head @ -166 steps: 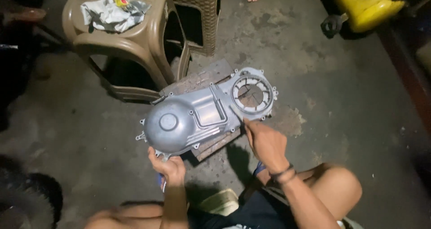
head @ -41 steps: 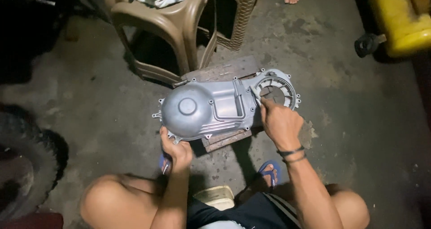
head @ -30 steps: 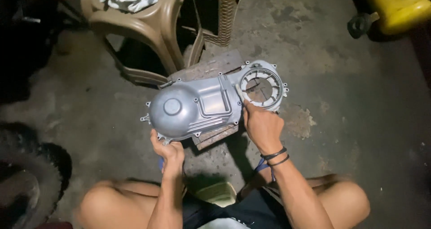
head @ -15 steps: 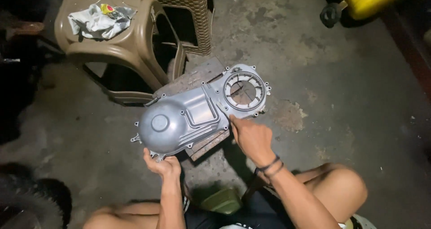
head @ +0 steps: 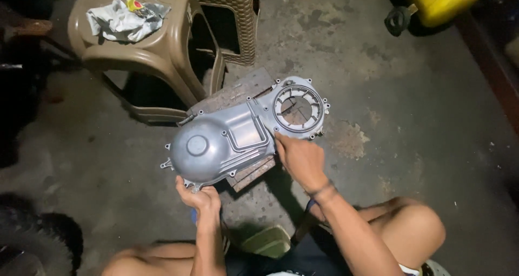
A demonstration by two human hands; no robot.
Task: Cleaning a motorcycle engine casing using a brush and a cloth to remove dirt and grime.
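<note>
Grey cast-metal engine cover (head: pixel 238 138), matt and smooth, domed at one end, ringed opening at other.
Resting on rusty flat board (head: pixel 232 100) on concrete floor (head: pixel 411 124); left hand (head: pixel 199 196) closed on domed edge, right hand (head: pixel 300 158) gripping near ring.

Stained concrete floor (head: pixel 411 114), tan plastic stool (head: pixel 162 43).

Dim overall — harsh central light, dark vignetted corners, sharp w/ slight blur.
</note>
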